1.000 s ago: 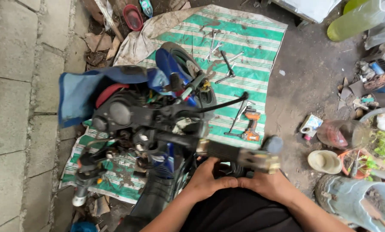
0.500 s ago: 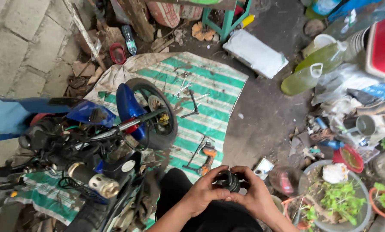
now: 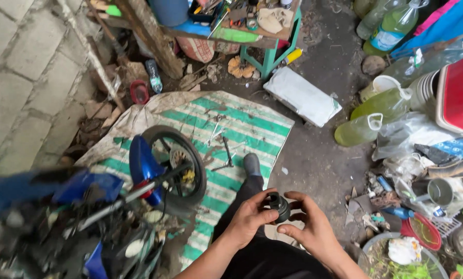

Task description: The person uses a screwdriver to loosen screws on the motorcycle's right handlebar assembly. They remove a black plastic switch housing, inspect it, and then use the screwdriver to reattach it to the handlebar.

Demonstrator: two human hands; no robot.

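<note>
Both of my hands hold a small dark round part [image 3: 279,206] in front of my lap. My left hand [image 3: 249,217] grips it from the left and my right hand [image 3: 311,227] from the right and below. To the left lies a small blue motorbike [image 3: 102,206] on its side, front wheel [image 3: 177,168] up, resting on a green and white striped mat [image 3: 226,124]. My dark trouser leg and shoe [image 3: 251,164] stretch out over the mat. Several hand tools [image 3: 218,139] lie on the mat beyond the wheel.
A white sack [image 3: 302,97] lies beyond the mat. Jugs of yellow-green liquid [image 3: 376,116], a red and white box [image 3: 456,93], cans, bowls and scraps crowd the right side. A green stool [image 3: 273,44] and a cluttered shelf stand at the top. A concrete wall [image 3: 25,67] is on the left.
My view has swung up and to the right, so the bike has slid to the lower left. My hands have come away from the bike's handlebar and hold the dark round part.
</note>
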